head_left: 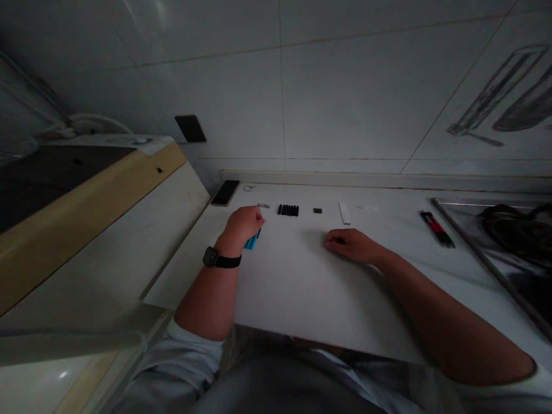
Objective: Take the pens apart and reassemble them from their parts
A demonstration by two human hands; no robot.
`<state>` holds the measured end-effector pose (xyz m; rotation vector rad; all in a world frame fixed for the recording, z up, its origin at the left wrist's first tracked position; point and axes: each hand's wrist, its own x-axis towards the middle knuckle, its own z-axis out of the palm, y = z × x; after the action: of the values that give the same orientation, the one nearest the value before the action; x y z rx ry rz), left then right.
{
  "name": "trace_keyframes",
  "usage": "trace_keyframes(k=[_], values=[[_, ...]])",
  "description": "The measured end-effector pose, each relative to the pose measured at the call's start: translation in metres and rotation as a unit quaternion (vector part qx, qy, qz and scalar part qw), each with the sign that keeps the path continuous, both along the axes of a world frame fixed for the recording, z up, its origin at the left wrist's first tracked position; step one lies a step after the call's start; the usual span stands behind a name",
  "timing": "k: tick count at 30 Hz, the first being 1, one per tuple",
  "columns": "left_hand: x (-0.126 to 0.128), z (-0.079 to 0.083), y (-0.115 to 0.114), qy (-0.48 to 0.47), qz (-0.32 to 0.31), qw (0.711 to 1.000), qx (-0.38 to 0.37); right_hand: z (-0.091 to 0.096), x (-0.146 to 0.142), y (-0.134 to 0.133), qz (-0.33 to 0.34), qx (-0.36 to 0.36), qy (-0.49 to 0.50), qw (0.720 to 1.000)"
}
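Note:
My left hand (245, 222), a watch on its wrist, is closed with its fingers pressed together over several blue pieces (250, 244) on the white counter. It partly covers them, and whatever it may hold is too small to make out. Just beyond its fingers lies a row of small springs or similar parts (264, 206). To the right is a row of short black cylinders (288, 210). My right hand (351, 244) rests on the counter, fingers curled in; their inside is hidden. Nearest to it are a white strip (344, 213) and a small dark block (317, 210).
A phone (225, 193) and a thin ring (249, 188) lie at the back left. Several red and black pens (437, 229) lie beside the metal-edged stove (483, 261) on the right. Small clear pieces (370, 208) are near the back. A pale cabinet (129, 230) borders the left.

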<state>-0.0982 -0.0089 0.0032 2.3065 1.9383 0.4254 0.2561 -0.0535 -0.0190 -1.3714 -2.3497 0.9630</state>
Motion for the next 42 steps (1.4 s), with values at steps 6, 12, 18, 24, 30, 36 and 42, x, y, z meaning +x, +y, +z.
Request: trace_keyframes(k=[6, 12, 18, 24, 30, 36, 42], values=[[-0.025, -0.012, 0.005, 0.08, -0.006, 0.994, -0.079, 0.0, 0.001, 0.001, -0.002, -0.001, 0.0, 1.0], [-0.009, -0.003, 0.002, 0.077, -0.017, 0.992, -0.104, -0.002, -0.001, 0.001, -0.009, 0.01, -0.013, 1.0], [0.008, -0.004, -0.002, 0.083, -0.058, 0.981, -0.167, -0.004, -0.001, 0.002, -0.005, 0.025, -0.023, 0.999], [0.033, -0.008, -0.014, 0.028, -0.166, 0.979, -0.114, -0.005, -0.002, 0.001, -0.007, 0.046, -0.025, 0.999], [0.068, -0.007, -0.029, -0.074, -0.279, 0.957, -0.02, -0.008, -0.011, -0.005, -0.016, 0.086, 0.048, 0.995], [0.082, -0.01, -0.036, -0.076, -0.313, 0.946, 0.035, -0.008, -0.019, -0.01, 0.004, 0.151, 0.057, 0.987], [0.087, -0.009, -0.04, -0.211, -0.327, 0.919, 0.06, -0.01, -0.018, -0.009, 0.02, 0.176, 0.042, 0.983]])
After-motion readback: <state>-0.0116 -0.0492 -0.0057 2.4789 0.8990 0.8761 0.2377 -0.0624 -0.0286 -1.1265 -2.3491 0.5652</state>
